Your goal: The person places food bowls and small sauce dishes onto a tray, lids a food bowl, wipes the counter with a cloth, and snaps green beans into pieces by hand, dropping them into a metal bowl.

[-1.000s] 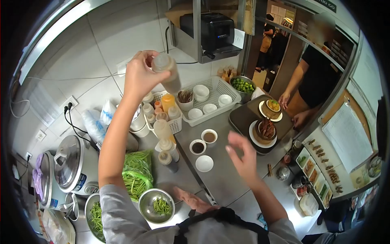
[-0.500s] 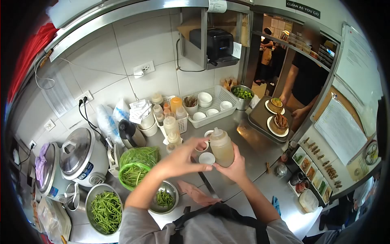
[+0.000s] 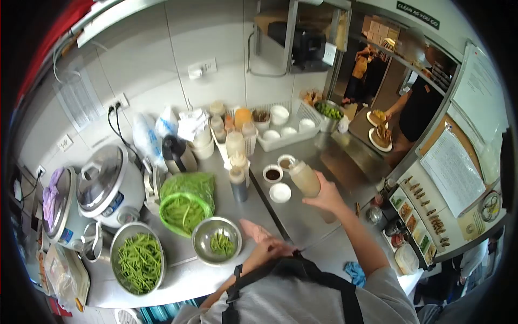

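Observation:
My right hand is wrapped round a squeeze bottle of pale liquid, tilted with its nozzle up and to the left. Close to the nozzle stand three small white bowls: a brown-sauce bowl, a dark-sauce bowl and an empty bowl. My left hand is low near my apron, beside a pinkish cloth; its fingers are blurred and partly hidden. A dark-sauce bottle stands left of the bowls.
Steel bowl, colander of green beans and bagged beans lie left. Behind are a white basket and bottles. At the hatch, another person holds a tray with two dishes. Condiment trays stand right.
The bottle has gone from my raised left hand to my right hand and is now tilted. My left hand has drawn back towards my body. The tray has moved farther into the hatch.

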A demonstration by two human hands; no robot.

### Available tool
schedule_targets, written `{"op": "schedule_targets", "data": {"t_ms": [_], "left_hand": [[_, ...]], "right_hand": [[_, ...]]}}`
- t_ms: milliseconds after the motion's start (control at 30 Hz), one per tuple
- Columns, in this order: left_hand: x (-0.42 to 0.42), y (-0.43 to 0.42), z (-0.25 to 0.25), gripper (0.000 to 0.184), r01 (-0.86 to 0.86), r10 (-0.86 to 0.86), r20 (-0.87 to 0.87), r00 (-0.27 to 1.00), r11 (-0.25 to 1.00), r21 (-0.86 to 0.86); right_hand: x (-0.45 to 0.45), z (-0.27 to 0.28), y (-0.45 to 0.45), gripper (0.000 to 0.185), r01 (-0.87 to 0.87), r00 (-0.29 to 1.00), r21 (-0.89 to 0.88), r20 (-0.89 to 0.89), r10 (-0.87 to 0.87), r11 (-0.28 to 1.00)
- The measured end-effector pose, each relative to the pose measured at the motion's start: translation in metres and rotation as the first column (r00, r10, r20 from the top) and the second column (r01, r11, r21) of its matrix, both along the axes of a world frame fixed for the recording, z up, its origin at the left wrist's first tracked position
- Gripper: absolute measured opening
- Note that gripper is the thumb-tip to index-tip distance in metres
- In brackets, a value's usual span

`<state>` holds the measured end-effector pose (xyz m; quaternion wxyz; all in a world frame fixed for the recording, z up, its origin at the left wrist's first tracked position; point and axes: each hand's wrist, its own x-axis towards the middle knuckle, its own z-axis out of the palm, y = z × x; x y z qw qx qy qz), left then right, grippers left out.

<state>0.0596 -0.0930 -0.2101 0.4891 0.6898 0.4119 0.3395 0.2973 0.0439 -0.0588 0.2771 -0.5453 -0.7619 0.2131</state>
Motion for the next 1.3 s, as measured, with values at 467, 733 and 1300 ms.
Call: {"op": "schedule_targets", "data": {"t_ms": [467, 733, 1300], "left_hand": [[-0.010, -0.003, -0.028, 0.023, -0.150, 0.161, 0.058, 0.985, 0.977, -0.151], [-0.008, -0.001, -0.032, 0.024, -0.198, 0.198, -0.008, 0.980, 0.976, -0.094], [0.020, 0.008, -0.001, 0.039, 0.113, -0.122, -0.036, 0.992, 0.977, -0.182]], "right_hand": [[-0.016, -0.024, 0.046, 0.081, -0.048, 0.523, -0.153, 0.838, 0.155, 0.987], [-0.029, -0.027, 0.060, 0.049, -0.131, 0.341, -0.151, 0.921, 0.188, 0.980], [-0.005, -0.039, 0.044, 0.029, -0.049, 0.465, -0.122, 0.876, 0.131, 0.991]]}}
